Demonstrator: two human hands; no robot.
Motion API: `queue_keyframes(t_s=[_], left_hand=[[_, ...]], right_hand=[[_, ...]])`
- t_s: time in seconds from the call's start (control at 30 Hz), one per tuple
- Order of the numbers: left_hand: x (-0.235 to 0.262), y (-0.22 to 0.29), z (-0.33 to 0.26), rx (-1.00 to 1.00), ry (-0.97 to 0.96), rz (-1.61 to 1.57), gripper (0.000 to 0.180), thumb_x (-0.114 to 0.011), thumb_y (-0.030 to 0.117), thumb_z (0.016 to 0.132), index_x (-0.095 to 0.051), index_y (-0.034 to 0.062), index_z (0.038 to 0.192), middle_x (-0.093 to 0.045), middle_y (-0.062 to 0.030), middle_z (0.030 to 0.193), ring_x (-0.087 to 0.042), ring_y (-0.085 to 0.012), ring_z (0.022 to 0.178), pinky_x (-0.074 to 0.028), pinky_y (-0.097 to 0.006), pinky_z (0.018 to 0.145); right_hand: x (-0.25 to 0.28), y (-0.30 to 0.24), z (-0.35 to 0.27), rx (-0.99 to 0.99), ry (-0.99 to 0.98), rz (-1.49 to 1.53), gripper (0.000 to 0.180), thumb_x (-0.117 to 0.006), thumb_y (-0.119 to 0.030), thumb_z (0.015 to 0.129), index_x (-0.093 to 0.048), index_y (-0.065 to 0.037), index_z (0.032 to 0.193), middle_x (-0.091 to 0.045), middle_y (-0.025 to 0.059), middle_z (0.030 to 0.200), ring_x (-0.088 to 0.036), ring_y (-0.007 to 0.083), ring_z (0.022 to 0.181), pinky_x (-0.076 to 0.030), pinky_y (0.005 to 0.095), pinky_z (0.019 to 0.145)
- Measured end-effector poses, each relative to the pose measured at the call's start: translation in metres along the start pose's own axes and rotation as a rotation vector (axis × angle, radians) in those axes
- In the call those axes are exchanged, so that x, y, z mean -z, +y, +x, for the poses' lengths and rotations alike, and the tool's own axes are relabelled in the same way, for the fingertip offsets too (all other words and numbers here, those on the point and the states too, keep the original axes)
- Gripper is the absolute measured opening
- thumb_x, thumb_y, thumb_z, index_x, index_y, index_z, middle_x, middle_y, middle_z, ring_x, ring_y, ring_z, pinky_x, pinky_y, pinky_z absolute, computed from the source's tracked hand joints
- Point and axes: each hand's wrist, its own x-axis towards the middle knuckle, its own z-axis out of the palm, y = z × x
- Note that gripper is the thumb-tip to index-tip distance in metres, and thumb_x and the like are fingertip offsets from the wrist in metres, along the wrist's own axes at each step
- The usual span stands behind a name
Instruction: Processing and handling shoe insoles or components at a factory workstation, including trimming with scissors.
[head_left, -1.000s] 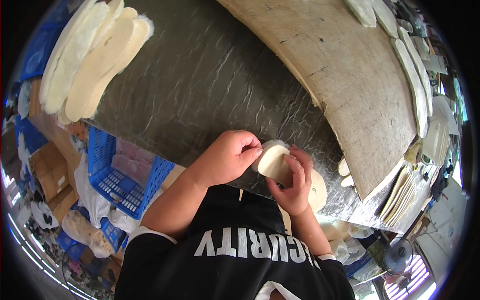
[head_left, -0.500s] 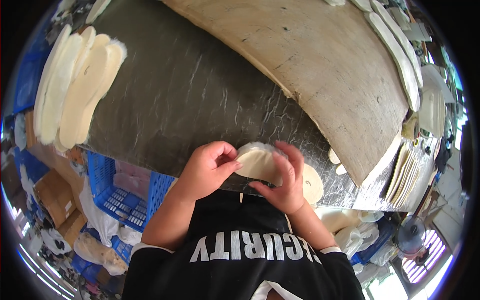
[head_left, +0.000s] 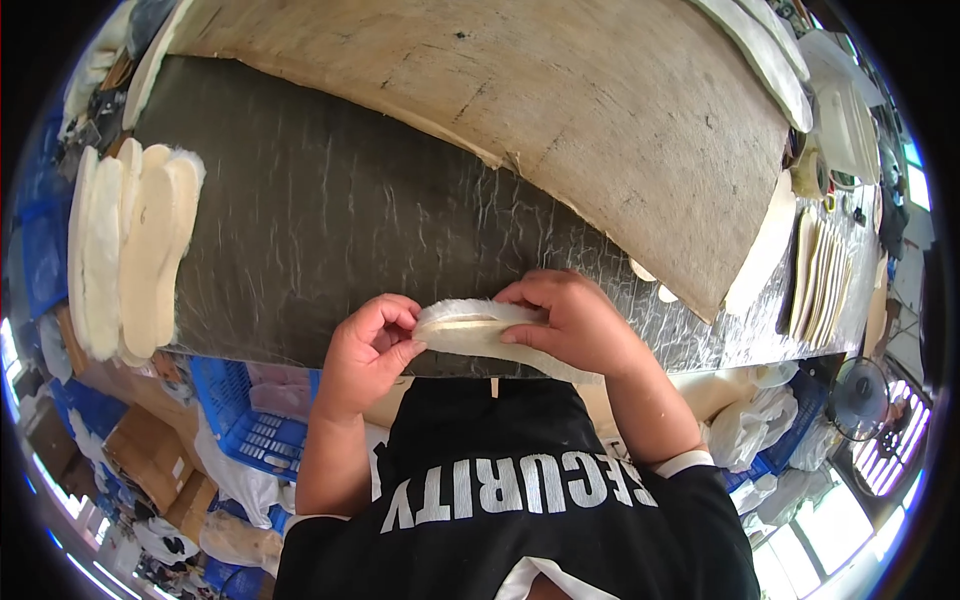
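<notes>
A cream insole with fluffy white pile point(head_left: 465, 338) lies level between my hands at the near edge of the dark table point(head_left: 330, 230). My left hand point(head_left: 372, 352) pinches its left end between thumb and fingers. From the right, my right hand point(head_left: 572, 318) grips it, thumb on the near side and fingers over the fleecy far edge. A slit shows between the fleece and the cream layer. Whether these are two separate pieces I cannot tell. The insole's right end is partly hidden by my right hand.
A large brown sheet point(head_left: 560, 110) covers the far part of the table. Fleecy insoles point(head_left: 150, 250) stand stacked at the left, and a row of thin cream insoles point(head_left: 818, 275) sits at the right. Below the table's left edge is a blue crate point(head_left: 245, 415); a fan point(head_left: 860, 398) stands lower right.
My hands have turned the insole so its fleecy edge and the slit show. My right hand has closed onto it from a looser hold. The view has shifted.
</notes>
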Motion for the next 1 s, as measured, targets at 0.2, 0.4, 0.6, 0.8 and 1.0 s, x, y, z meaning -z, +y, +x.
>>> queue_keyframes(t_s=[0.2, 0.4, 0.6, 0.8, 1.0], left_hand=[[-0.012, 0.017, 0.015, 0.08, -0.186, 0.162, 0.053, -0.082, 0.009, 0.073, -0.055, -0.0031, 0.117, -0.063, -0.006, 0.103, -0.058, -0.0105, 0.093, -0.048, -0.025, 0.081], [-0.024, 0.022, 0.019, 0.378, -0.237, 0.228, 0.027, -0.077, 0.002, 0.076, -0.065, -0.0004, 0.101, -0.067, -0.0038, 0.09, -0.06, -0.0067, 0.084, -0.049, -0.024, 0.073], [-0.026, 0.025, 0.021, -0.2, -0.331, 0.489, 0.028, -0.08, 0.003, 0.069, -0.064, 0.0015, 0.093, -0.068, -0.0062, 0.088, -0.064, -0.0187, 0.081, -0.051, -0.03, 0.073], [-0.039, 0.036, 0.02, -0.27, -0.321, 0.528, 0.032, -0.081, 0.004, 0.064, -0.064, 0.0063, 0.091, -0.067, -0.008, 0.095, -0.063, -0.0246, 0.083, -0.05, -0.034, 0.074], [-0.049, 0.045, 0.021, -0.627, -0.278, 0.82, 0.026, -0.08, 0.006, 0.066, -0.066, 0.0112, 0.087, -0.062, -0.0116, 0.106, -0.06, -0.0269, 0.082, -0.049, -0.034, 0.071]], right_hand=[[-0.007, -0.003, -0.004, 0.118, -0.002, -0.061, 0.028, -0.076, -0.016, 0.07, -0.069, -0.005, 0.096, -0.065, 0.0118, 0.085, -0.062, 0.0309, 0.079, -0.049, 0.0379, 0.073], [-0.009, -0.012, -0.012, 0.155, 0.043, -0.168, 0.03, -0.075, -0.02, 0.072, -0.069, -0.006, 0.097, -0.064, 0.0107, 0.083, -0.062, 0.0309, 0.08, -0.048, 0.0387, 0.074], [-0.002, 0.0, -0.015, 0.032, -0.129, 0.238, 0.026, -0.072, -0.026, 0.082, -0.068, -0.004, 0.094, -0.065, 0.0118, 0.081, -0.063, 0.0269, 0.078, -0.049, 0.0355, 0.069], [0.001, 0.005, -0.015, -0.038, -0.254, 0.369, 0.012, -0.058, -0.013, 0.087, -0.063, -0.002, 0.085, -0.062, 0.0098, 0.073, -0.054, 0.0151, 0.065, -0.045, 0.0319, 0.062], [-0.002, 0.011, -0.018, -0.061, -0.216, 0.453, 0.015, -0.058, -0.016, 0.088, -0.063, -0.001, 0.085, -0.062, 0.0105, 0.071, -0.055, 0.016, 0.064, -0.044, 0.0325, 0.062]])
